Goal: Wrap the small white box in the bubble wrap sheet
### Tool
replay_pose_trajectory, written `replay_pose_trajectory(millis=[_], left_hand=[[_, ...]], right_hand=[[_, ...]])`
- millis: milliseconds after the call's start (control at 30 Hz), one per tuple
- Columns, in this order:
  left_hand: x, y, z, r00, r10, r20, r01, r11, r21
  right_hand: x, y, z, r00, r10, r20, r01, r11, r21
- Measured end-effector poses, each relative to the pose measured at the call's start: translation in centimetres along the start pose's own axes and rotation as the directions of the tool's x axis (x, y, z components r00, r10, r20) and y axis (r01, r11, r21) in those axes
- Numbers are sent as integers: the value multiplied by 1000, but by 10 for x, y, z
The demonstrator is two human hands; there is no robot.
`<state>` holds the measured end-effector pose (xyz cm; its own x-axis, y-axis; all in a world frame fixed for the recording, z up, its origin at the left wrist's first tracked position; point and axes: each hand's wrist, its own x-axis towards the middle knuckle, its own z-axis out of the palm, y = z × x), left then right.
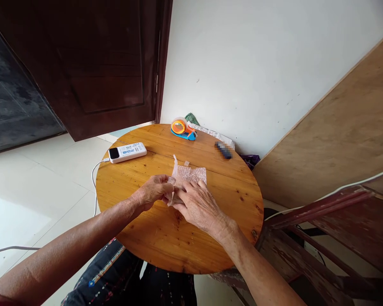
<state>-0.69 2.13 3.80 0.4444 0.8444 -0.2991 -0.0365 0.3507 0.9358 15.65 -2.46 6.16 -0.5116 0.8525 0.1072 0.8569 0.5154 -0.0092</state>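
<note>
A piece of clear bubble wrap (191, 174) with bits of tape on it lies near the middle of a round wooden table (166, 246). My left hand (155, 190) pinches the wrap's left edge with closed fingers. My right hand (198, 206) rests on its near edge, fingers curled and pressing down on it. What the wrap covers, if anything, is hidden under my hands.
An orange and blue tape dispenser (182, 128) sits at the table's far edge. A white power bank (127, 152) with a white cable (94, 178) lies at the left. A small dark object (224, 150) lies at the right. A dark door, a white wall and a wooden frame (332, 221) surround the table.
</note>
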Motion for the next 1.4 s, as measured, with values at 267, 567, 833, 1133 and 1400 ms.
replay_pose_trajectory(millis=[267,567,833,1133,1400], left_hand=[[-1,8,0,992,6,128,-18,996,91],[-1,8,11,983,151,108,-183,686,704],[-2,12,22,976,203,79,-154,383,911],[1,4,21,967,244,75,-173,409,896],[1,2,22,963,259,79,-193,454,870]], right_hand=[[-2,3,-3,998,48,27,-51,992,117],[-47,35,-3,899,423,-117,-334,832,442],[-81,44,24,770,626,121,-524,514,679],[-64,33,15,833,549,69,-416,539,733],[-56,29,10,902,421,92,-336,553,763]])
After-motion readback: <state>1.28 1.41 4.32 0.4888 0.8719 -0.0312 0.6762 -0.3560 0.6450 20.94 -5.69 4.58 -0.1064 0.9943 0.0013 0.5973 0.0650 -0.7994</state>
